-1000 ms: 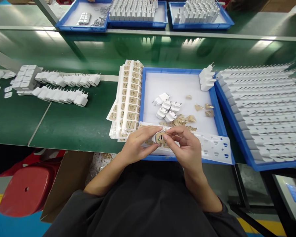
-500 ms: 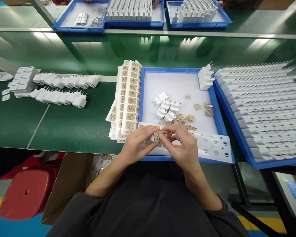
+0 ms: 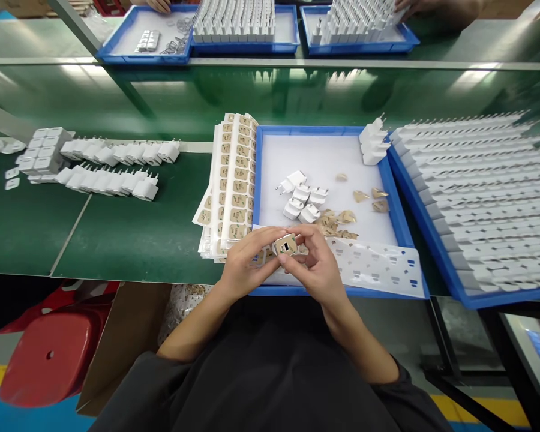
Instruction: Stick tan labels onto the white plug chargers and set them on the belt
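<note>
Between both hands, above the near edge of a blue-rimmed tray (image 3: 310, 130), is a white charger plug (image 3: 285, 245) with a tan adhesive sticker on its face. My left hand (image 3: 248, 259) pinches it from the left. On the other side my right hand (image 3: 315, 259) grips it, thumb at the lower edge of the face. Beneath the hands lies a mostly peeled sticker sheet (image 3: 380, 263). Just beyond, several white charger plugs (image 3: 301, 193) sit loose beside crumpled tan backing pieces (image 3: 330, 223).
Stacked sticker sheets (image 3: 238, 180) lie along the tray's left side. Rows of white plugs (image 3: 110, 179) stand farther left. A full tray of plugs (image 3: 499, 210) is at right. Across the bench, co-workers' hands (image 3: 407, 8) are near other blue trays (image 3: 355, 48). A red stool (image 3: 49, 357) is below left.
My right thumb has moved down off the sticker, so the charger plug's face and dark slot now show. Co-workers' hands have come into view at the top.
</note>
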Demonstrator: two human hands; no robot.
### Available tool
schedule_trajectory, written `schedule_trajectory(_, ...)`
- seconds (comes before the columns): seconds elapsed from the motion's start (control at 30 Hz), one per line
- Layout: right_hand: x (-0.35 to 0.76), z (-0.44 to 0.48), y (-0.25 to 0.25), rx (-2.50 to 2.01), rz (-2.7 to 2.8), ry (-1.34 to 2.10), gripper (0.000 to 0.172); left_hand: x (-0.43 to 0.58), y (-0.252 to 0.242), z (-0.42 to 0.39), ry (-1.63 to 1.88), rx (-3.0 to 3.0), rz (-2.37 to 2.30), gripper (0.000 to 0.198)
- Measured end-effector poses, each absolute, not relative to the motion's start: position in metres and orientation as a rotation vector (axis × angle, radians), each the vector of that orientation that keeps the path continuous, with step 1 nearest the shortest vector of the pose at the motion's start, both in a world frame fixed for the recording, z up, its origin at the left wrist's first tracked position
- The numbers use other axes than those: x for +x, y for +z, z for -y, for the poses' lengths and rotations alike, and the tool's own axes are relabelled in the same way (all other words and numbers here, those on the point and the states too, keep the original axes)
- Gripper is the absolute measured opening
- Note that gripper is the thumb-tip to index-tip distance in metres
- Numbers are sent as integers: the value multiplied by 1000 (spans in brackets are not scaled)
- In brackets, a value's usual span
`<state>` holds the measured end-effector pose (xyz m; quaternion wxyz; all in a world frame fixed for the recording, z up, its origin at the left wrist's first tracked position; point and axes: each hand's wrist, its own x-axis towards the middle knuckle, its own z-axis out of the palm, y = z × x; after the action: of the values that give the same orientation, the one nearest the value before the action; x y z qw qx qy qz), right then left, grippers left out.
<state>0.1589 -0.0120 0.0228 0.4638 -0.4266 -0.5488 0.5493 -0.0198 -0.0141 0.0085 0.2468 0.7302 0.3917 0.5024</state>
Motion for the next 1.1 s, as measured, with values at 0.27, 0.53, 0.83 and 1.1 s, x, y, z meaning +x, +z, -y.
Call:
schedule_trajectory(0.27, 153, 7, 15, -907, 1153, 1510, 22, -20, 2, 16, 1424, 1940, -1082, 48)
schedule_trajectory(0.53, 135, 8, 21, -1043, 1204, 1280, 24, -9, 3, 14, 1536, 2179, -1118, 46)
schedule_trajectory(0.83, 135, 5, 12, -982, 1085, 1390, 12, -10, -3, 14, 1568, 2161, -1137, 54)
schedule_trajectory(1.1, 134, 6, 14, -969, 1017, 1429, 12, -12, -7, 13, 1586, 2167, -1084, 55)
